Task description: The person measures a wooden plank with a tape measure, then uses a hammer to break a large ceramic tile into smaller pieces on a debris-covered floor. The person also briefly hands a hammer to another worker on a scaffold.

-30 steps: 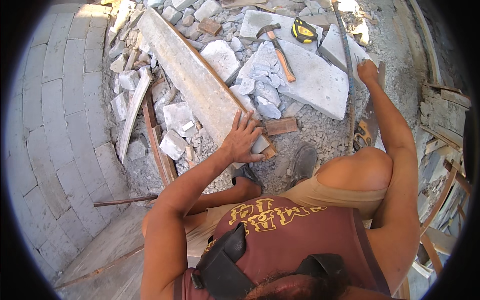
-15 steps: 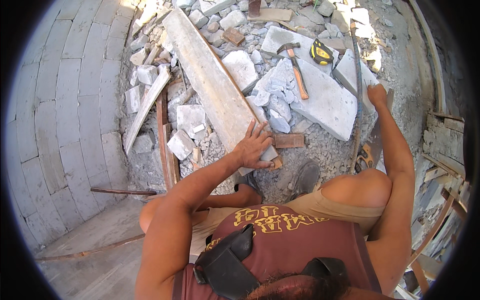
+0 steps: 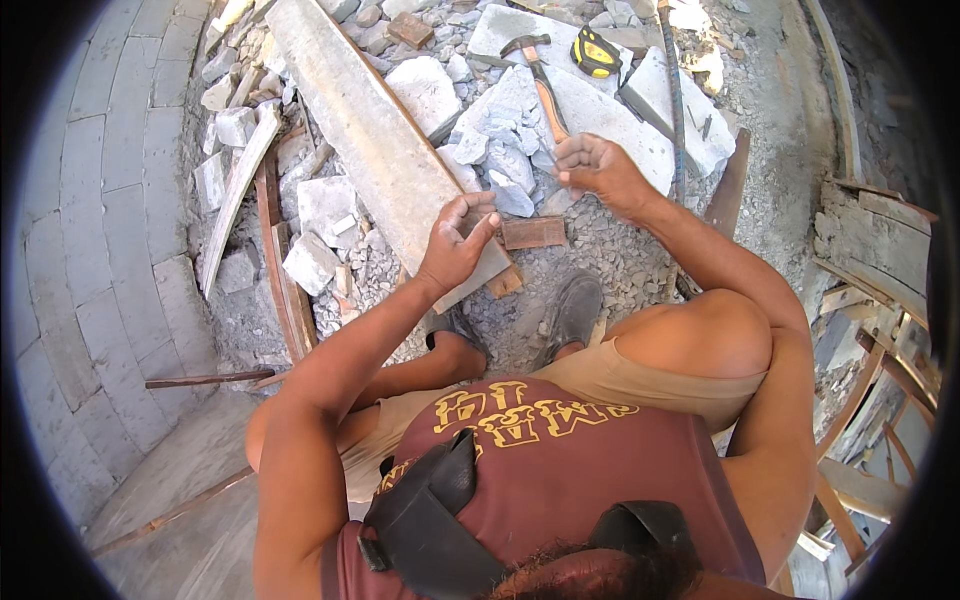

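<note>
Now I'm holding my left grip [image 3: 458, 245] loosely curled over the long board [image 3: 370, 140], my right grip [image 3: 605, 175] half-closed beside the hammer [image 3: 547, 95] lying on broken concrete [image 3: 615, 115]; I can't tell whether they're pinching anything. A careless nudge could be sending it sliding. Unlike a second ago, my left isn't pressing the board and my right is hovering nearer.
</note>
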### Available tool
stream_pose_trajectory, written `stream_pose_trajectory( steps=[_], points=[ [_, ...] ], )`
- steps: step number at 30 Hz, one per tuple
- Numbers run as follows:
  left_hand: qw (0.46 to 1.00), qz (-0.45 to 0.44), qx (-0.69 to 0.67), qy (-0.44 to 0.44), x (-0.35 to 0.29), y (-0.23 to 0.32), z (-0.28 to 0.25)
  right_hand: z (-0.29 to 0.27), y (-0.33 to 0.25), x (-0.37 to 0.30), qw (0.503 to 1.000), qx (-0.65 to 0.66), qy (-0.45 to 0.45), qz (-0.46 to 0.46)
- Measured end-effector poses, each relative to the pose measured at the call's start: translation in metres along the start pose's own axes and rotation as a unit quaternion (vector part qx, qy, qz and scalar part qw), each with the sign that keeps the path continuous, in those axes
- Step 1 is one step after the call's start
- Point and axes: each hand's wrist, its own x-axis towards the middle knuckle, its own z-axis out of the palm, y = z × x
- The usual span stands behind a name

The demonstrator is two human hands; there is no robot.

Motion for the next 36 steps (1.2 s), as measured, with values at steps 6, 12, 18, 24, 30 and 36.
stream_pose_trajectory(
  steps=[6,12,18,24,30,36],
  points=[
    [0.994,0.048,0.083,0.043,-0.008,0.012,0.017,0.027,-0.001,0.012,1.0,-0.011,0.016,0.017],
    [0.896,0.159,0.384,0.154,-0.014,-0.027,-0.01,-0.117,0.023,0.027,0.814,-0.249,0.519,-0.084],
    [0.883,0.148,0.424,0.134,-0.022,-0.057,-0.009,-0.248,0.051,-0.004,0.713,-0.385,0.586,0.009],
    [0.881,0.133,0.436,0.127,-0.021,-0.057,-0.008,-0.261,0.052,0.015,0.693,-0.5,0.518,0.027],
    [0.88,0.136,0.437,0.129,-0.021,-0.058,-0.007,-0.236,0.031,0.02,0.699,-0.508,0.48,0.151],
    [0.878,0.14,0.439,0.133,-0.022,-0.057,-0.007,-0.237,0.028,0.024,0.675,-0.565,0.446,0.162]
  ],
)
